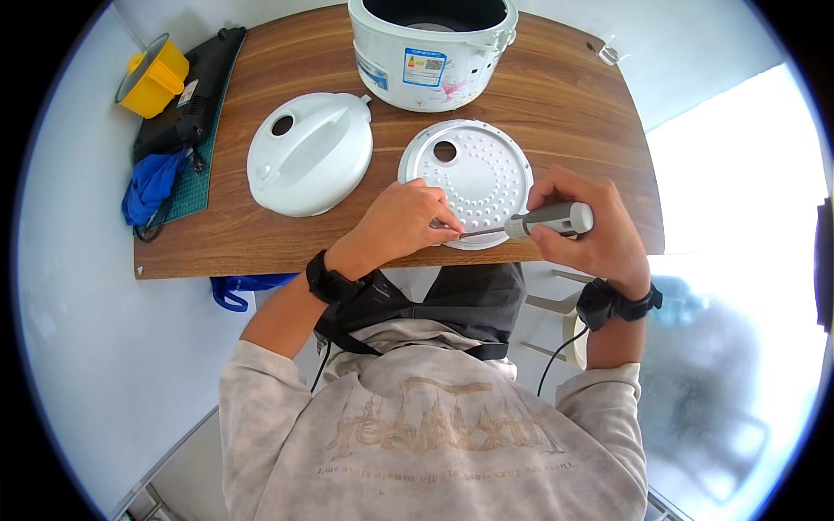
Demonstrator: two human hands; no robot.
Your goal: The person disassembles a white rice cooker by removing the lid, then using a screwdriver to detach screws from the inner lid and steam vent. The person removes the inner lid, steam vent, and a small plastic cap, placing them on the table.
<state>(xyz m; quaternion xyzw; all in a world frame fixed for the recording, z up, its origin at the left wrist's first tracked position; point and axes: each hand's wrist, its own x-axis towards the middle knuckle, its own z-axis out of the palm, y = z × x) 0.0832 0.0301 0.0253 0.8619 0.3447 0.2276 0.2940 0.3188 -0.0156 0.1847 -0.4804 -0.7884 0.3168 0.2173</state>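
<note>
Wooden table: screwdriver in right hand, tip at left hand

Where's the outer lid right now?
In the head view, the white outer lid lies on the wooden table, left of the perforated inner lid plate and in front of the rice cooker body.

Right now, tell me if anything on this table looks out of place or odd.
The rice cooker is in pieces: its white lid lies loose on the table, and the round metal plate juts over the near edge. The right hand points a screwdriver at the plate, by the left hand. Nothing is spilled.
</note>
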